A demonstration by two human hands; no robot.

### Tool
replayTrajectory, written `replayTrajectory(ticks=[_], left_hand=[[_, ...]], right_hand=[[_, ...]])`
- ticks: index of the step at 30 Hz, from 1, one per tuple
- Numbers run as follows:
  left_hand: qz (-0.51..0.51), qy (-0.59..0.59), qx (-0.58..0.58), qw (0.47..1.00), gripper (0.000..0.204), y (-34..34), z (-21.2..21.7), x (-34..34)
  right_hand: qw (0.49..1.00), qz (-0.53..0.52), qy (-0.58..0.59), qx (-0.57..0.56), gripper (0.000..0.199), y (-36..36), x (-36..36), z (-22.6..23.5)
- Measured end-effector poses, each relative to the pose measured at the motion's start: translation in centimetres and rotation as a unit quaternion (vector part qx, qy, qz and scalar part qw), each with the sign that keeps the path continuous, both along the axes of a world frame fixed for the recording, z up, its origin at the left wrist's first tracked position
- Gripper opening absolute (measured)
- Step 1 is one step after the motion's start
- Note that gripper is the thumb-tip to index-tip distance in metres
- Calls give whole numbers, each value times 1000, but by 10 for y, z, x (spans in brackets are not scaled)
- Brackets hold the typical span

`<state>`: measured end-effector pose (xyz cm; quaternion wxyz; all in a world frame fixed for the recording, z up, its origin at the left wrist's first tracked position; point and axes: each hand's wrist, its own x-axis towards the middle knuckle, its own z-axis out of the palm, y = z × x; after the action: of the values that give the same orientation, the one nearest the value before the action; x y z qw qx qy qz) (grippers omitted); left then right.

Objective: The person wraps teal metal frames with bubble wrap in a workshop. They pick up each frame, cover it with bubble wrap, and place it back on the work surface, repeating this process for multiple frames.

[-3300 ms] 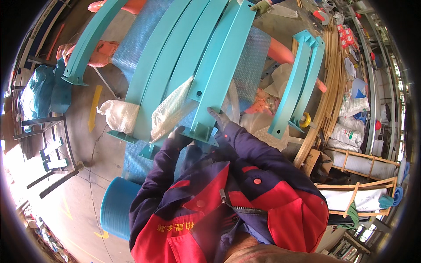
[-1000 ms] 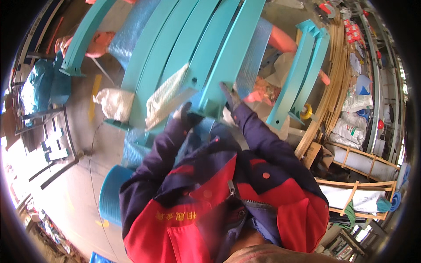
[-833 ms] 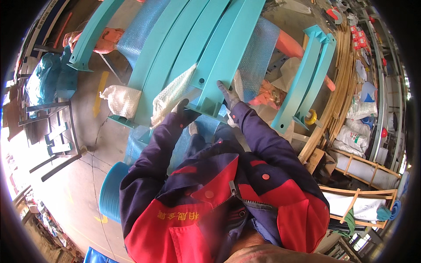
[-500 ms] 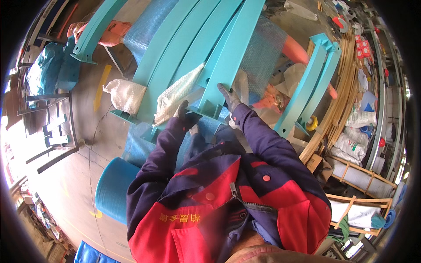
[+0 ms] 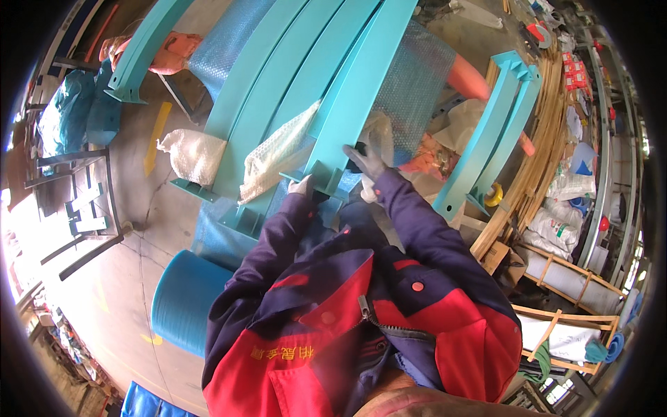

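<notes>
The left hand (image 5: 303,186), gloved, is pressing against the near end plate of the long turquoise beam (image 5: 361,83), its fingers hidden so their grip cannot be told, while the right hand (image 5: 367,161), also gloved, is lying at three o'clock of it with fingers spread flat on the beam's side. The beam is running away toward one o'clock over bubble wrap (image 5: 410,83), with a loose wrap sheet (image 5: 278,156) draping at nine o'clock of the hands and a blue roll (image 5: 184,302) lying at seven o'clock.
</notes>
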<state>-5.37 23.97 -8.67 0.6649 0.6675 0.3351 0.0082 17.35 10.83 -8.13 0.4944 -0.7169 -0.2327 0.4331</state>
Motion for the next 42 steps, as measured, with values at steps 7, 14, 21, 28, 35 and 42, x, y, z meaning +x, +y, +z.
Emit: replayTrajectory(ticks=[7, 14, 21, 28, 35, 42], left_hand=[[-26, -91, -132, 987, 38, 15, 13, -3], [126, -75, -596, 790, 39, 29, 123, 24], [100, -64, -545, 830, 51, 25, 190, 41], [-82, -29, -211, 974, 53, 28, 208, 38], [56, -30, -447, 892, 59, 21, 223, 37], [97, -11, -445, 890, 69, 20, 211, 23]], right_hand=[[896, -117, -236, -358, 93, -109, 52, -79], [960, -210, -32, -180, 36, -90, 56, -59], [952, -82, -287, 72, 37, 6, 51, 0], [946, -181, 214, 165, 25, 65, 69, -6], [973, -62, -91, 204, 30, 49, 71, 29], [910, 10, -375, 177, 29, 41, 65, 41]])
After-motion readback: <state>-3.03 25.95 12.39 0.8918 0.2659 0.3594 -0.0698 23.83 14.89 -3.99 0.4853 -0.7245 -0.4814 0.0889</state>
